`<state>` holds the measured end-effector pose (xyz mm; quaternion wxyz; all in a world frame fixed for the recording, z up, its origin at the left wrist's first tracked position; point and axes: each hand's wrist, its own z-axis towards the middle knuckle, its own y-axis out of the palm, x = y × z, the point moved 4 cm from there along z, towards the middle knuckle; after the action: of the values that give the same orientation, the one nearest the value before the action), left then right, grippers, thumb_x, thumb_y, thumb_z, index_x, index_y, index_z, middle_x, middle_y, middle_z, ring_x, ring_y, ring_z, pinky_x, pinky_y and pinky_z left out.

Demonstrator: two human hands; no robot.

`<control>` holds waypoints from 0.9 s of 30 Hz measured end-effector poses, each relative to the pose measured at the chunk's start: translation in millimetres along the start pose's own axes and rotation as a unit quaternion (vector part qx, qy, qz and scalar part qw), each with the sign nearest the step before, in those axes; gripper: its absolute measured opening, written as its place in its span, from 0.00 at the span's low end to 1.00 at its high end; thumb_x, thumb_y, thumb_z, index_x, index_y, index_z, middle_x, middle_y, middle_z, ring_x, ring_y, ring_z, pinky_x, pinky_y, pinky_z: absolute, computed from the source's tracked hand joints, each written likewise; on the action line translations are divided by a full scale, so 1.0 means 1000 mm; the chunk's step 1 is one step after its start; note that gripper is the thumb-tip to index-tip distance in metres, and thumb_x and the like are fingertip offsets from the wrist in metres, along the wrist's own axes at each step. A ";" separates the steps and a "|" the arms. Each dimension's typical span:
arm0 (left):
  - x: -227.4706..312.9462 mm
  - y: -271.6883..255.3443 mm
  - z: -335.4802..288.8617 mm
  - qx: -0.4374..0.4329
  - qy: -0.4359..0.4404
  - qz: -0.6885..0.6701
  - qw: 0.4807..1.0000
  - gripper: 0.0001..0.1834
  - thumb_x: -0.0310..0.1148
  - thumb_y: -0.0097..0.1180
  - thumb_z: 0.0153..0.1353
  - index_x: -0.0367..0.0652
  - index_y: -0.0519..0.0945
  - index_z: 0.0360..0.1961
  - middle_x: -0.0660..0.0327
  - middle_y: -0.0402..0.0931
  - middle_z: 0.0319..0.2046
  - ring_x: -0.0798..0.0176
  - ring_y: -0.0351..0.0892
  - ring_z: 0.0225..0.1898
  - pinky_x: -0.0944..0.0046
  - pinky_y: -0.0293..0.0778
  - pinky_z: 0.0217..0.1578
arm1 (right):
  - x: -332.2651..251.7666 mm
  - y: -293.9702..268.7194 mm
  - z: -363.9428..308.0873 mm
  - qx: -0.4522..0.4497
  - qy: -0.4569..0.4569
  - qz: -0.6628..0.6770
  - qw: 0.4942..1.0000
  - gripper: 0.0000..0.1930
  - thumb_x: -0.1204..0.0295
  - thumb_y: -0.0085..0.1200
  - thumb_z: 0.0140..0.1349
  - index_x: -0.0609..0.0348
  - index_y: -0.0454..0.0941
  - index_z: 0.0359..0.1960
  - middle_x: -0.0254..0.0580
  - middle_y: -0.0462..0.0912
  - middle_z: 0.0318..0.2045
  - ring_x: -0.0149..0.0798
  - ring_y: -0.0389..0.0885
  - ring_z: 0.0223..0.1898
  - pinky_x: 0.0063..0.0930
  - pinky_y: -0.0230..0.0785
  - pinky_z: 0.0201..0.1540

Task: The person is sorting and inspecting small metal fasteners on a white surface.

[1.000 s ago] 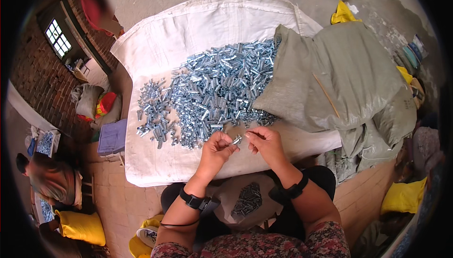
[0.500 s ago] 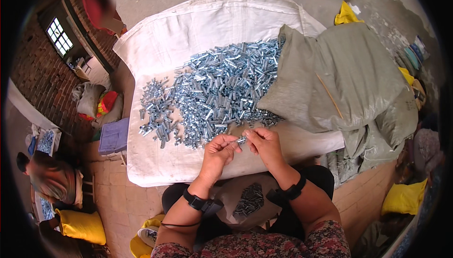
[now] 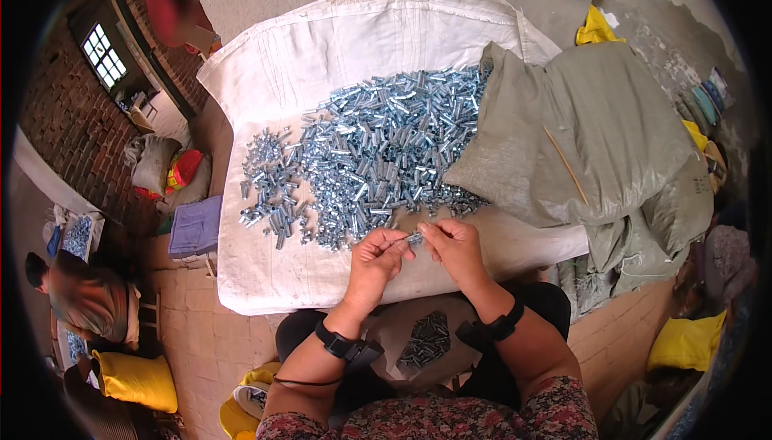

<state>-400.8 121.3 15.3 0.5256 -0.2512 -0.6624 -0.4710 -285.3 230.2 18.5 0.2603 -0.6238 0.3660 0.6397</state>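
Observation:
Between my two hands is a small silvery metal sleeve (image 3: 414, 239), held over the near edge of the table. My left hand (image 3: 378, 260) pinches it from one side, fingers curled. From the other side, my right hand (image 3: 452, 248) grips it with thumb and fingertips. Just beyond lies a large heap of shiny bluish metal sleeves (image 3: 386, 146), with a smaller pile of short metal pieces (image 3: 269, 168) to its left. Both rest on a white cloth (image 3: 265, 283) spread over the table. Fine detail of the held piece is too small to tell.
A grey-green woven sack (image 3: 595, 126) covers the table's right side, with a thin stick (image 3: 565, 164) on it. Below my wrists, dark metal pieces (image 3: 426, 342) lie in a bag at my lap. A co-worker (image 3: 92, 299) sits at far left near a yellow sack (image 3: 137, 381).
Both hands stay together at the same spot, with only slight finger movement around the metal sleeve. The whole view has shifted a little.

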 end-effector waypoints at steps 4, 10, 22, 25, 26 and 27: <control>0.000 0.002 0.000 -0.002 0.003 0.018 1.000 0.05 0.24 0.53 0.67 0.40 0.79 0.42 0.65 0.79 0.27 0.80 0.58 0.18 0.77 0.53 0.18 | 0.010 -0.003 0.002 0.021 -0.015 -0.047 0.999 0.15 0.66 0.62 0.62 0.64 0.78 0.23 0.33 0.74 0.15 0.22 0.67 0.16 0.21 0.60 0.19; 0.003 -0.007 0.001 0.010 -0.034 0.040 0.999 0.04 0.24 0.54 0.67 0.41 0.79 0.40 0.66 0.79 0.26 0.81 0.59 0.19 0.78 0.55 0.19 | 0.003 0.009 -0.013 0.087 -0.277 -0.338 0.896 0.13 0.65 0.58 0.63 0.60 0.76 0.24 0.48 0.76 0.20 0.48 0.76 0.20 0.39 0.68 0.23; 0.011 0.013 -0.014 -0.086 0.159 0.570 0.802 0.03 0.22 0.54 0.57 0.36 0.74 0.33 0.41 0.76 0.29 0.36 0.77 0.34 0.47 0.74 0.33 | 0.021 0.017 -0.036 -0.032 -0.218 -0.500 0.838 0.07 0.67 0.53 0.62 0.56 0.79 0.31 0.49 0.80 0.22 0.55 0.80 0.24 0.47 0.73 0.29; 0.006 0.011 -0.012 -0.089 0.156 0.593 0.785 0.03 0.22 0.53 0.57 0.36 0.73 0.32 0.42 0.77 0.29 0.36 0.78 0.34 0.45 0.73 0.33 | 0.012 0.009 -0.023 0.002 -0.234 -0.510 0.828 0.07 0.67 0.57 0.60 0.55 0.79 0.33 0.48 0.81 0.25 0.53 0.81 0.25 0.45 0.74 0.29; 0.003 0.012 -0.012 -0.102 0.159 0.599 0.778 0.03 0.22 0.53 0.56 0.36 0.72 0.31 0.42 0.77 0.29 0.35 0.77 0.34 0.44 0.72 0.33 | 0.011 0.007 -0.019 0.027 -0.255 -0.525 0.812 0.07 0.67 0.58 0.60 0.55 0.80 0.35 0.47 0.82 0.28 0.53 0.82 0.27 0.43 0.74 0.30; 0.002 0.011 -0.012 -0.100 0.161 0.599 0.778 0.03 0.22 0.53 0.56 0.36 0.72 0.31 0.42 0.77 0.29 0.35 0.77 0.34 0.44 0.72 0.33 | 0.014 0.005 -0.015 0.027 -0.257 -0.525 0.811 0.07 0.67 0.58 0.60 0.55 0.80 0.35 0.47 0.82 0.28 0.53 0.82 0.27 0.43 0.74 0.30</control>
<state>-386.7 115.1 21.1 0.7725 -0.5691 -0.2327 -0.1586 -281.2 213.4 6.3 0.6575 -0.5266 -0.0805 0.5329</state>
